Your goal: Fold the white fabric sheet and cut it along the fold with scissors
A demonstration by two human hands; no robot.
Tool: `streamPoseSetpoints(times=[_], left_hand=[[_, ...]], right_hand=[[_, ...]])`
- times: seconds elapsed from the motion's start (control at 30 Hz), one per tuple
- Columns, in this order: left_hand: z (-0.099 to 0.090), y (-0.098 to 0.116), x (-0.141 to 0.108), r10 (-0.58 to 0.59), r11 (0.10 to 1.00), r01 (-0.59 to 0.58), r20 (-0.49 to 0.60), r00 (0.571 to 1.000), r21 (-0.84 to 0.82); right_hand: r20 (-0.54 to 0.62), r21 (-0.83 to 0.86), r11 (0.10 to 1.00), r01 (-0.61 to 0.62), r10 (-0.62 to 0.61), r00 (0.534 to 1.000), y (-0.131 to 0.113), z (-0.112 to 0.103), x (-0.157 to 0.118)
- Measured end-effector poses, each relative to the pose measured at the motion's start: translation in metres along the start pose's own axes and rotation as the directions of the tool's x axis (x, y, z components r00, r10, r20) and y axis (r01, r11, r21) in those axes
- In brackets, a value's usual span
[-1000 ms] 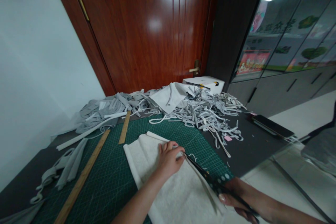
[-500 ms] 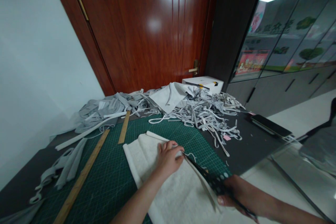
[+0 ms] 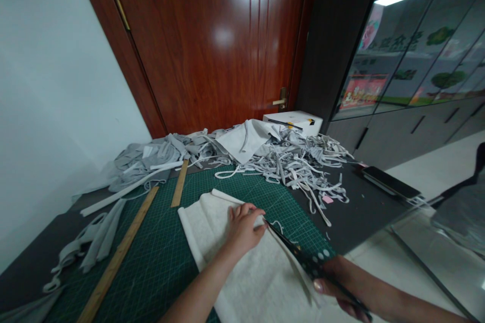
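A folded piece of cream cloth (image 3: pixel 246 277) lies on the green cutting mat (image 3: pixel 159 242). My left hand (image 3: pixel 245 227) rests on its upper part, thumb and fingers pinching the cloth's right edge. Black scissors (image 3: pixel 293 248) are in my right hand (image 3: pixel 341 280), whose fingers wrap around the handles. Their tips meet the cloth edge right beside my left fingertips, with the blades lying along that edge. A thin cut thread or strip (image 3: pixel 278 224) curls on the mat next to the blades.
A long wooden ruler (image 3: pixel 121 252) and a shorter wooden strip (image 3: pixel 179 184) lie left of the cloth. Grey fabric scraps (image 3: pixel 280 161) heap along the back, before a white box (image 3: pixel 293 120). A dark flat device (image 3: pixel 394 181) sits at the table's right edge.
My right hand's fingers have shifted slightly on the scissor handles, and the lower fingers show more. My left hand and the cloth stay in place.
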State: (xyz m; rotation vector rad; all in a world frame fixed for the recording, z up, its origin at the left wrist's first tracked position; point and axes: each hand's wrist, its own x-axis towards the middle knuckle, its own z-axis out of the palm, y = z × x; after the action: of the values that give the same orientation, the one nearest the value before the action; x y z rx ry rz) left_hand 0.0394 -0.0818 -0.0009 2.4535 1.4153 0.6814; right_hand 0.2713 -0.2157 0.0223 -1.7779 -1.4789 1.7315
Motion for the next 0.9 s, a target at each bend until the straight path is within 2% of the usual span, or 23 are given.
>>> streamPoseSetpoints(times=[0.2, 0.53, 0.7, 0.9], left_hand=[[0.0023, -0.0002, -0.0008, -0.013, 0.999, 0.014, -0.039, 0.999, 0.03], [0.0024, -0.0024, -0.0009, 0.05, 0.998, -0.052, -0.063, 0.997, -0.028], [0.0023, -0.0022, -0.0015, 0.061, 0.996, -0.064, -0.052, 0.997, -0.055], [-0.001, 0.0001, -0.0027, 0.086, 0.996, -0.087, -0.033, 0.996, -0.012]], right_hand=[[0.035, 0.095, 0.995, 0.02, -0.024, 0.999, -0.0024, -0.0008, -0.001], [0.031, 0.186, 0.981, 0.047, -0.054, 0.998, 0.0049, 0.0041, 0.0009], [0.02, 0.218, 0.975, 0.036, -0.041, 0.999, 0.0067, 0.0042, 0.001], [0.024, 0.254, 0.967, 0.025, -0.032, 0.999, 0.0067, 0.0009, 0.0005]])
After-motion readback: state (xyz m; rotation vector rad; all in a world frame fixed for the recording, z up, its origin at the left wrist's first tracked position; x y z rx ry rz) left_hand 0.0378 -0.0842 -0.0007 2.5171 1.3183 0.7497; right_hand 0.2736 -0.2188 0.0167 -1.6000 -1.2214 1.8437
